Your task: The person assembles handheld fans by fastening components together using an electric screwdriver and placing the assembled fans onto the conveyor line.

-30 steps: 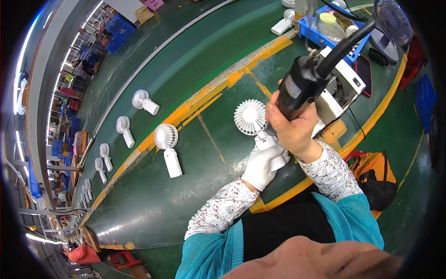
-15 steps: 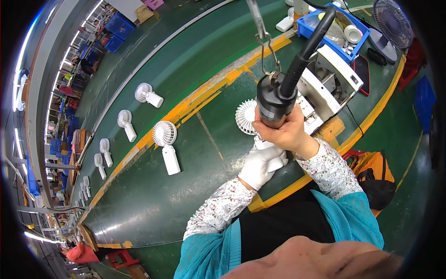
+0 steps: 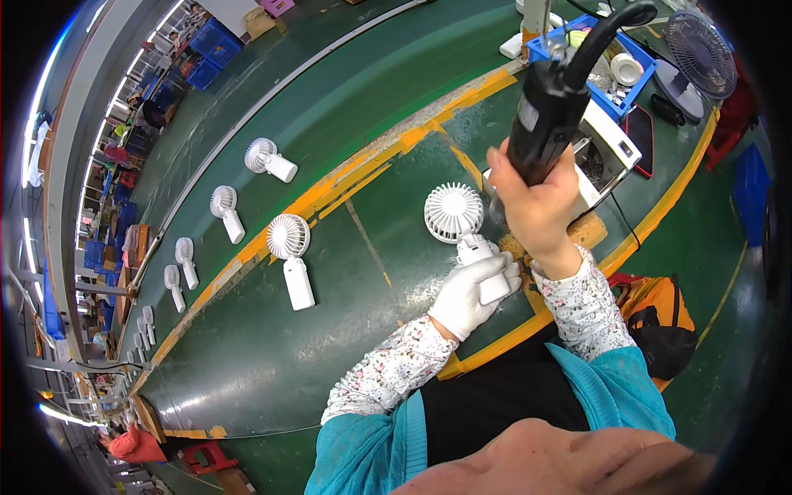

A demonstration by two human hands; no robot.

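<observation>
My left hand (image 3: 469,297), in a white glove, is closed round the handle of a white handheld fan (image 3: 454,213) on the green bench. The fan's round grille points away from me. My bare right hand (image 3: 540,198) grips a black electric screwdriver (image 3: 546,124) with a thick cable at its top. The tool is held upright, to the right of the fan, and its tip is hidden behind my hand. Another white handheld fan (image 3: 293,260) lies on the bench left of my hands.
A white screw feeder (image 3: 606,144) stands behind my right hand. Beyond it are a blue crate (image 3: 615,103) of parts and a dark desk fan (image 3: 700,54). More handheld fans (image 3: 271,161) lie in a row on the green belt. An orange bag (image 3: 660,305) is at the right.
My right hand has lifted the screwdriver off the fan and moved it right. The fan in my left hand now shows fully. Fans on the belt have shifted slightly.
</observation>
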